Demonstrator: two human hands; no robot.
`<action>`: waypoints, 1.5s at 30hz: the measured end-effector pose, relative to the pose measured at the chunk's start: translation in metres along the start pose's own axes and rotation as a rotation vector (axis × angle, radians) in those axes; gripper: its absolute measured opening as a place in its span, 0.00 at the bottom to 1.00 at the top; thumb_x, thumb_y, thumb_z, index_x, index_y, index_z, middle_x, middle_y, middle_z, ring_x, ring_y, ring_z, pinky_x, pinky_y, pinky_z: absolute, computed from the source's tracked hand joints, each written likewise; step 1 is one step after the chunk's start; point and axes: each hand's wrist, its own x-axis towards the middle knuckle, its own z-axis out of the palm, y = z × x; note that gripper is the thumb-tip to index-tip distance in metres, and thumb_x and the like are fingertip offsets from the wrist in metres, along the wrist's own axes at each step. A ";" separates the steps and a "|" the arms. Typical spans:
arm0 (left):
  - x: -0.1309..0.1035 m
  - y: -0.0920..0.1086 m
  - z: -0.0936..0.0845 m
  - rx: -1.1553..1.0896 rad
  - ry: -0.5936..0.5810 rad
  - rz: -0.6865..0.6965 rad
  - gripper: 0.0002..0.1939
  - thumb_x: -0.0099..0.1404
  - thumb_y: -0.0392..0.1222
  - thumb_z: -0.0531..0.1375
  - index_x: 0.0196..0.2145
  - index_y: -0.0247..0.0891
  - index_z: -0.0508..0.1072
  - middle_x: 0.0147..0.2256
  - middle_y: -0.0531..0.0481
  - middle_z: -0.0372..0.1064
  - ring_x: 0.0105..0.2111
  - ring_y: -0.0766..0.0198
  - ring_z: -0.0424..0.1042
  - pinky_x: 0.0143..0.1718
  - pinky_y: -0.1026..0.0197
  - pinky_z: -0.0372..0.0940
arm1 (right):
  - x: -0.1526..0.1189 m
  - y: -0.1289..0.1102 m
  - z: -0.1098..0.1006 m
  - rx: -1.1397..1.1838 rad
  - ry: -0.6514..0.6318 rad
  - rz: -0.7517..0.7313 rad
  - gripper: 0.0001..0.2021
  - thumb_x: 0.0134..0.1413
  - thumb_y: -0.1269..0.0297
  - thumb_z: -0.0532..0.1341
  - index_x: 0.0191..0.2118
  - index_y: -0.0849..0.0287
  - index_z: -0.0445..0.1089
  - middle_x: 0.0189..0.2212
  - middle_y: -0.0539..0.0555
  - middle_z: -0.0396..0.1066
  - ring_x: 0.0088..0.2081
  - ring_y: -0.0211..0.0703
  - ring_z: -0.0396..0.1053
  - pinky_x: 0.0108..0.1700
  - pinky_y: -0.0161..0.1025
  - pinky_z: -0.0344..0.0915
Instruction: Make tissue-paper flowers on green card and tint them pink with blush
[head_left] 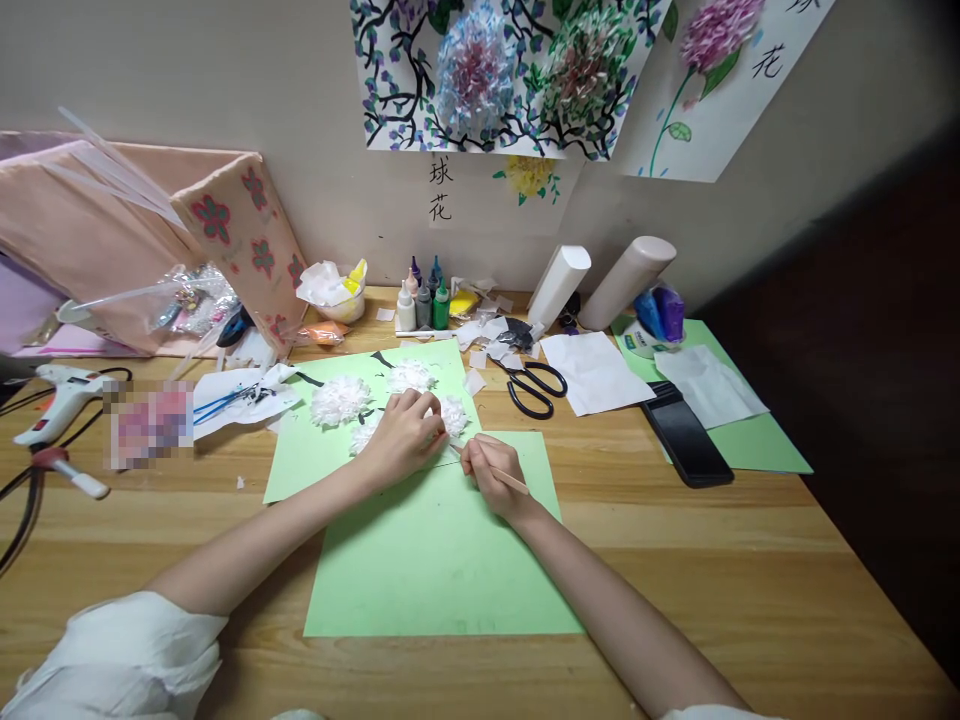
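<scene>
My left hand rests over the green paper, fingers bent and pinched at the lower edge of a white paper flower. In my right hand is a slender wooden stick, gripped like a pen, its thin tip pointing at that same flower. More fluffy white flowers lie on the sheet: one at the left, another at the back, and one partly covered by my left hand. Dark painted branch strokes show beside them. A second green sheet lies nearer to me.
Black scissors lie right of the flowers, near white paper and a phone. Small paint bottles stand by the wall. A glue gun with cables sits left, before a decorated pink box.
</scene>
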 end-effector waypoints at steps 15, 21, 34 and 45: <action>0.042 -0.024 -0.008 -0.135 -0.084 -0.001 0.19 0.70 0.45 0.39 0.45 0.38 0.66 0.44 0.46 0.69 0.46 0.58 0.62 0.48 0.54 0.50 | 0.006 -0.001 0.001 -0.015 -0.073 0.072 0.21 0.65 0.59 0.41 0.23 0.57 0.59 0.19 0.49 0.58 0.27 0.39 0.60 0.33 0.36 0.56; 0.065 -0.035 0.007 -0.111 -0.177 0.027 0.24 0.70 0.48 0.38 0.52 0.31 0.61 0.45 0.40 0.69 0.46 0.58 0.65 0.52 0.54 0.48 | 0.009 0.000 0.006 0.103 -0.002 0.259 0.21 0.64 0.55 0.43 0.22 0.57 0.58 0.17 0.47 0.57 0.21 0.36 0.58 0.27 0.34 0.55; 0.071 -0.041 0.008 -0.092 -0.201 0.062 0.26 0.70 0.49 0.36 0.50 0.31 0.63 0.41 0.40 0.71 0.42 0.57 0.68 0.50 0.54 0.49 | 0.005 0.000 0.006 0.049 0.039 0.244 0.22 0.64 0.56 0.43 0.21 0.57 0.57 0.18 0.48 0.59 0.21 0.36 0.59 0.27 0.34 0.56; 0.069 -0.040 0.009 -0.070 -0.216 0.088 0.26 0.70 0.50 0.35 0.52 0.32 0.62 0.41 0.40 0.71 0.42 0.57 0.68 0.49 0.55 0.49 | 0.003 -0.002 0.005 -0.006 0.068 0.083 0.21 0.64 0.61 0.41 0.20 0.57 0.55 0.18 0.49 0.58 0.23 0.37 0.58 0.29 0.36 0.55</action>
